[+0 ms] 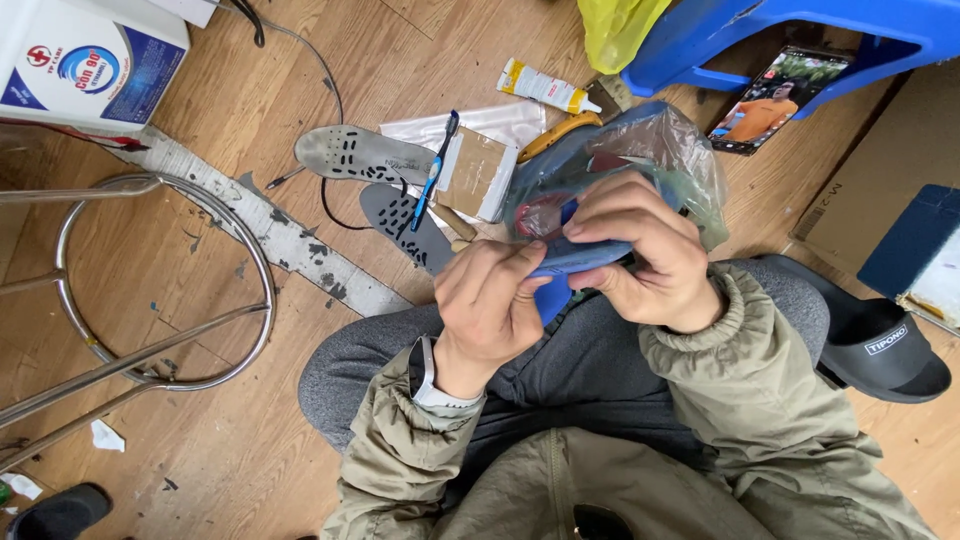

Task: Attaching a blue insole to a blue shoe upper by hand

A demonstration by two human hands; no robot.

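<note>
Both hands on a blue shoe (585, 258): left hand (490, 300) pinching its edge, right hand (640, 250) clamped over top. Grey insoles (365, 155) at 10 o'clock.

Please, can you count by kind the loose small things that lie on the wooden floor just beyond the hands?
Grey insoles: 2
Blue toothbrush: 1
White tube with yellow cap: 1
Phone: 1
Total: 5

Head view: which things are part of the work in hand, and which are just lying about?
In hand: blue shoe part, left hand, right hand.

Lying about: two grey insoles, toothbrush, glue tube, phone, black slipper, white jug.
</note>
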